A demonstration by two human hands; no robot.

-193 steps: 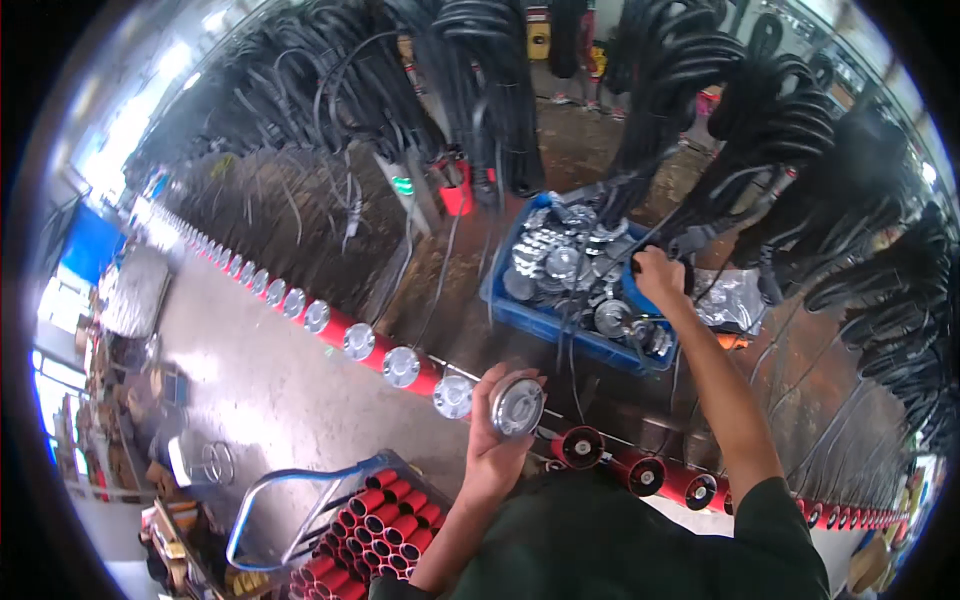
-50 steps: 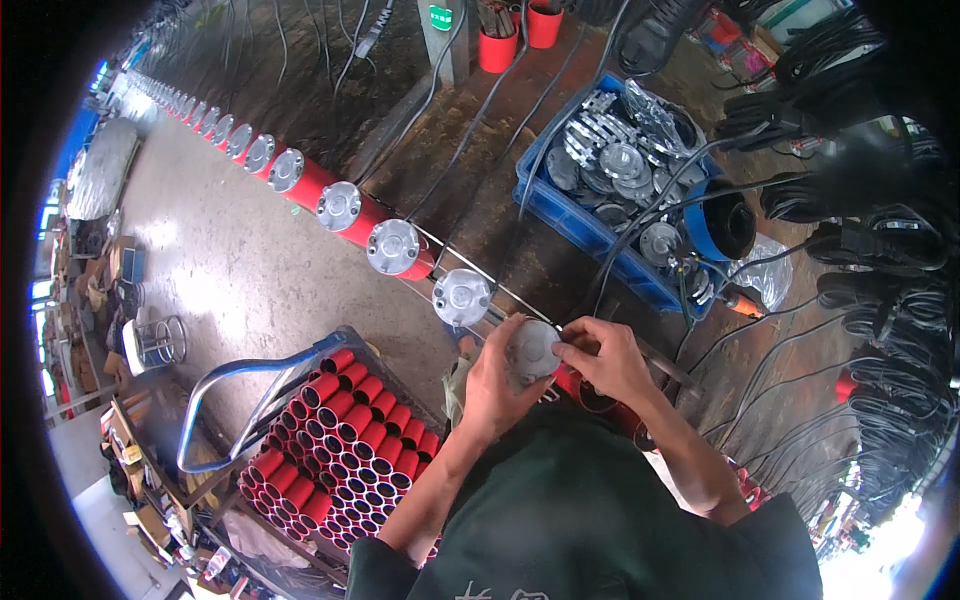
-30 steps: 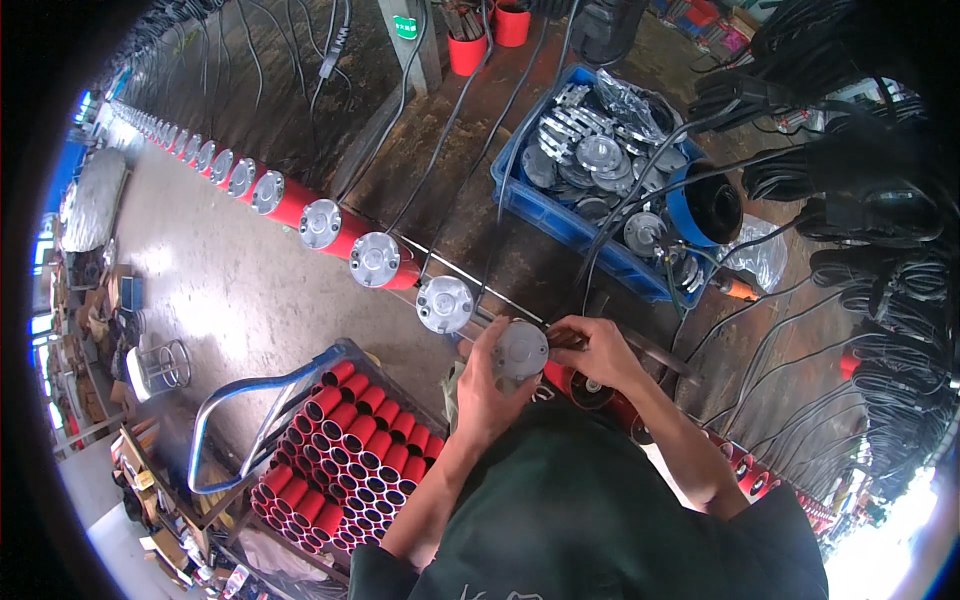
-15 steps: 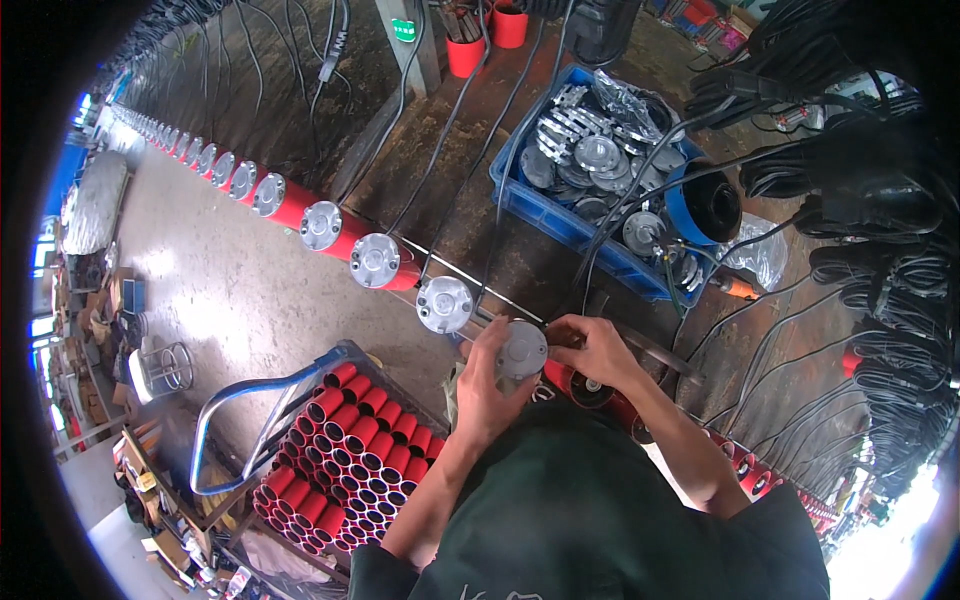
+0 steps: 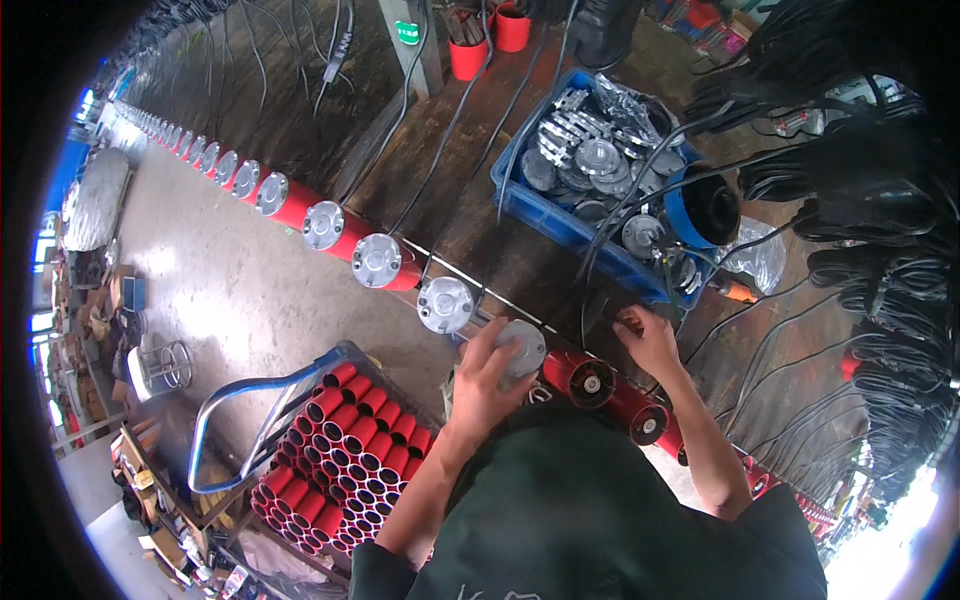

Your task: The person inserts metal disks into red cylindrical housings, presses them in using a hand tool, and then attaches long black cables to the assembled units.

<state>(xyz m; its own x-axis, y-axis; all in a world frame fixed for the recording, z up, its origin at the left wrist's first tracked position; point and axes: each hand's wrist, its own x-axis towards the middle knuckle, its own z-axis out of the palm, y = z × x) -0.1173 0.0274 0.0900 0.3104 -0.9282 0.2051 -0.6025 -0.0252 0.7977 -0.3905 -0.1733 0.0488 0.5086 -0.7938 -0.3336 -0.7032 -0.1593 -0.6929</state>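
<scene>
Left hand is cupped around a round grey metal end cap, fingers wrapped on its rim, pressing it onto the end of a red tube in the long row of red tubes along the bench edge; the cap sits just right of the last capped tube in that row. Right hand is apart from the cap, further right and slightly back on the bench, fingers curled down on the surface near a thin black cable; can't tell if it pinches anything, nothing visible in it. To seat the cap well, my read: keep it square to the tube mouth, push straight along the tube axis, steady the tube so it doesn't roll, and check the rim sits flush like the capped neighbours to the left of it. Right of the cap, two open red tubes show dark bores, uncapped. Containers: blue plastic crate behind the cap holds a pile of similar grey metal caps, plus a blue-rimmed round part at its right end and black cables draped over. Blue-handled cart left and nearer than the cap is stacked with red tubes, open ends up. Red cups far behind hold small tools, unclear which.
</scene>
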